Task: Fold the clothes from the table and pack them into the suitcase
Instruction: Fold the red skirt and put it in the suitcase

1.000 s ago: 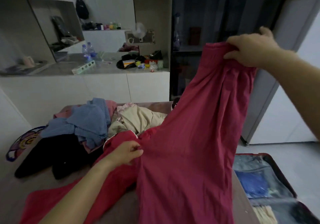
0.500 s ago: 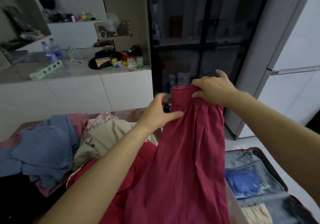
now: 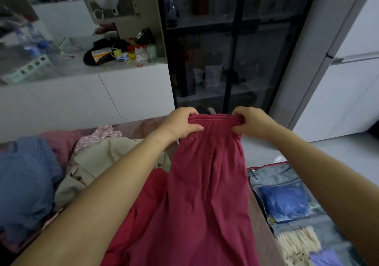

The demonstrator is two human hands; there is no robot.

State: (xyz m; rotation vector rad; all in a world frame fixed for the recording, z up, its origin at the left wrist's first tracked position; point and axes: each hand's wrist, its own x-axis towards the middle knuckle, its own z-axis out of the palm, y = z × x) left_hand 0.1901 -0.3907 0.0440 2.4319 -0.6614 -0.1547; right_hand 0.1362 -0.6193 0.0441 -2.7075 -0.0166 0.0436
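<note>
A pair of red trousers (image 3: 205,183) hangs from its elastic waistband in front of me, its lower part draped over the table. My left hand (image 3: 180,124) pinches the left end of the waistband and my right hand (image 3: 250,123) pinches the right end, stretching it level. On the table to the left lie a beige garment (image 3: 106,163), a blue knit (image 3: 26,175) and a pink striped piece (image 3: 98,138). The open suitcase (image 3: 266,167) lies on the floor at the lower right, holding a blue packed item (image 3: 285,202) and a cream fringed cloth (image 3: 297,243).
A white counter (image 3: 82,93) with bottles and clutter stands behind the table. A dark glass cabinet (image 3: 231,46) is straight ahead and a white fridge (image 3: 348,81) at the right. The table's right edge (image 3: 264,224) borders the suitcase.
My left hand rose from the trouser leg to the waistband. My right hand came down, and both now hold the waistband spread level and lower.
</note>
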